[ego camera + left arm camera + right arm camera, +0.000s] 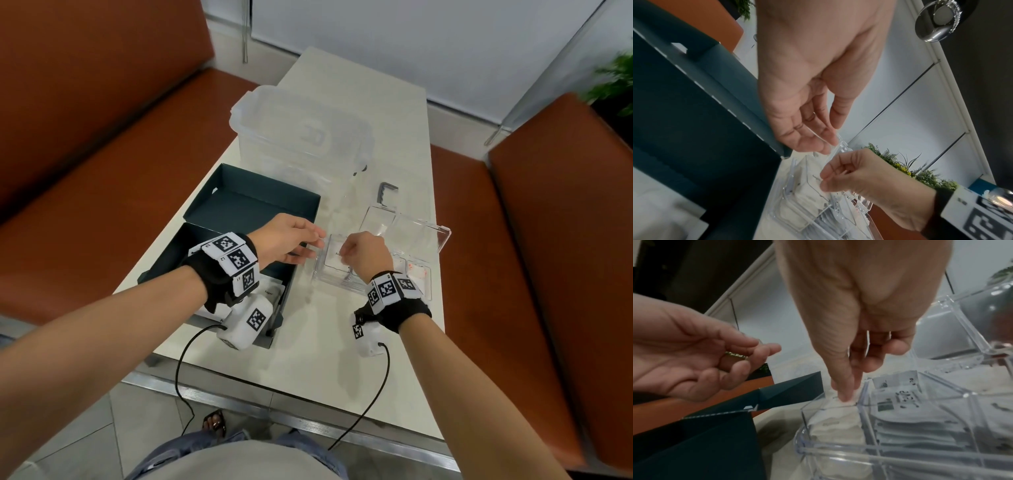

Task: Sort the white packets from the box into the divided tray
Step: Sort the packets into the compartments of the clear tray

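A white packet is pinched between the thumb and fingertips of the right hand and held over the near-left compartment of the clear tray, where other packets already lie. The left hand is held loosely spread just beside the tray's left wall, nothing gripped; contact with the wall cannot be told. More packets are seen in the dark box under the left wrist. A lidded plastic tub stands farther back on the table.
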A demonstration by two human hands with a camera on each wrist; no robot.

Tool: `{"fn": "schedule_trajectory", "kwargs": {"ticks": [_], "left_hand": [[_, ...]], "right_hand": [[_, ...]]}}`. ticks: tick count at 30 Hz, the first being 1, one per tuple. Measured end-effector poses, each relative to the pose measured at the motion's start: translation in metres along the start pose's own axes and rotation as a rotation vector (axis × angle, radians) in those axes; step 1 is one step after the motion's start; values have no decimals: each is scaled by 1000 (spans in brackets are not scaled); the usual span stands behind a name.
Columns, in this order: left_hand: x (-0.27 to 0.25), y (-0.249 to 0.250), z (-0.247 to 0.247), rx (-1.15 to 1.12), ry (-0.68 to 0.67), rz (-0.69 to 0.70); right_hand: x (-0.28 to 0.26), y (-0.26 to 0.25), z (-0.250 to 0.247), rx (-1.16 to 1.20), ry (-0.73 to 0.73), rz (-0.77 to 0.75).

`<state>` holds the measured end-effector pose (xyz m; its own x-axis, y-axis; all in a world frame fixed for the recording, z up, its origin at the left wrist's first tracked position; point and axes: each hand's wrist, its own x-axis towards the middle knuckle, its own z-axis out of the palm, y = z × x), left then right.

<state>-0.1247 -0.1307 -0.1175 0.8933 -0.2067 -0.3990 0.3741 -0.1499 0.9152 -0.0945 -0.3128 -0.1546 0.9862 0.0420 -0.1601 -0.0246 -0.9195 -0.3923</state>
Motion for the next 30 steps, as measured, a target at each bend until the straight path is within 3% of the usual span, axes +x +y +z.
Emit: {"fn": "schedule_trajectory", "kwargs": {"ticks": [3, 11, 15, 19, 23, 27, 30], "left_hand": [[0, 0, -2, -5, 0, -1], [-12, -4, -19, 70, -22, 42], [-23, -10, -48, 247, 0, 89], [-33, -25, -86, 579, 98, 169], [-42, -46, -119, 851, 241, 113], [-53, -67, -138, 925, 291, 19], [-58, -76, -148, 890, 276, 9]], "right_hand": [[-5, -5, 1, -131, -23, -10], [-11, -16, -6, -201, -11, -40], [-17, -45, -14, 2, 30, -181], [-27, -91, -8, -6, -177, -403], [-31, -132, 20, -219, -431, -542], [-30, -141, 59, -611, -666, -550], [-28, -130, 77, -787, -727, -509]]}}
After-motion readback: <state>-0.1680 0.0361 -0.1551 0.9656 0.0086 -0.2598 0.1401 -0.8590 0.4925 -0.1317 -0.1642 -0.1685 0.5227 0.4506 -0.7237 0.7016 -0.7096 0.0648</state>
